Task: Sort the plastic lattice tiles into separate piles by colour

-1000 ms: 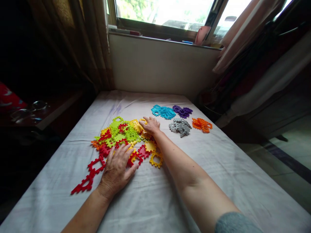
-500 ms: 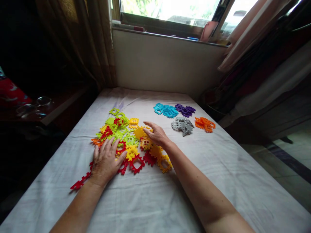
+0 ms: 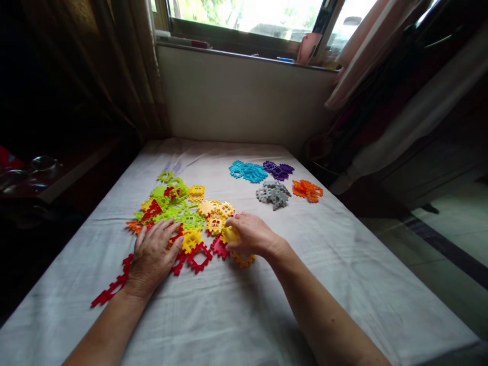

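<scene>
A mixed heap of flat plastic interlocking toy pieces with notched edges lies on the cloth, mostly lime-green pieces (image 3: 173, 207), red pieces (image 3: 199, 257) and yellow pieces (image 3: 191, 240). My left hand (image 3: 154, 254) rests flat on the heap's near left side, fingers spread, holding nothing visible. At the heap's right edge, my right hand (image 3: 251, 235) has its fingers curled around a yellow interlocking piece (image 3: 230, 235). Another yellow piece with a square opening (image 3: 244, 261) lies just below that hand. Pale yellow pieces (image 3: 215, 223) sit to its left.
Separate piles lie farther right: light-blue pieces (image 3: 249, 172), purple pieces (image 3: 280, 170), grey pieces (image 3: 273, 194) and orange pieces (image 3: 307, 190). A wall and window sill (image 3: 244, 53) stand beyond the covered surface (image 3: 213, 315). Glasses (image 3: 43, 163) lie on a dark shelf at left.
My right hand has come back toward me along the heap's right edge and closed on a yellow piece. The left hand stays on the heap. The view has turned slightly right.
</scene>
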The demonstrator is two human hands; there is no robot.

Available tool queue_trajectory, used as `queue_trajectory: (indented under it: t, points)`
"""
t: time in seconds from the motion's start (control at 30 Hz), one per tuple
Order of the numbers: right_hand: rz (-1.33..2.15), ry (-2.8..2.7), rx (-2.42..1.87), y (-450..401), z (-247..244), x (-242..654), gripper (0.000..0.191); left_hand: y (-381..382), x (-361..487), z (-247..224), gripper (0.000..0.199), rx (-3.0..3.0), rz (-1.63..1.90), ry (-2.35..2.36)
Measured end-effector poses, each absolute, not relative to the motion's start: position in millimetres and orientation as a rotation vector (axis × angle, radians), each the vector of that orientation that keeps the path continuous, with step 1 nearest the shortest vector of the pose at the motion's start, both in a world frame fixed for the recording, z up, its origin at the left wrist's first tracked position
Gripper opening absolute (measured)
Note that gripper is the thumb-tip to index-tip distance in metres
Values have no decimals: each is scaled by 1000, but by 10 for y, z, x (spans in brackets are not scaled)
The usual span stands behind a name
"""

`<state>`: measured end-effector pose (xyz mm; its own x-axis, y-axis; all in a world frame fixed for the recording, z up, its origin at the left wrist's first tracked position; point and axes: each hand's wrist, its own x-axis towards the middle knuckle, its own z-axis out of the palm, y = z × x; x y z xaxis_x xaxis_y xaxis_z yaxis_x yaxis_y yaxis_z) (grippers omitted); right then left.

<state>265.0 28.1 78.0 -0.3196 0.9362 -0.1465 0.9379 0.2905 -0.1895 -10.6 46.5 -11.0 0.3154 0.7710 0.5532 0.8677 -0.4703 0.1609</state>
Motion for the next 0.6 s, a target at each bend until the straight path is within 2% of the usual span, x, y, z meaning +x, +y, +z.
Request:
queue_trajectory:
  t: [0.13, 0.37, 0.6]
  points:
    - [-320, 2472, 1817, 290, 802, 2550, 38, 473, -113, -110, 40, -2401, -883, -1515]
    - [-347, 2191, 2192, 347, 908, 3159, 44, 471, -96, -106, 40, -2416, -876, -1483]
    - [-357, 1991, 2253, 410, 762, 3278, 44, 463, -71, -85, 38, -2434, -888, -1527]
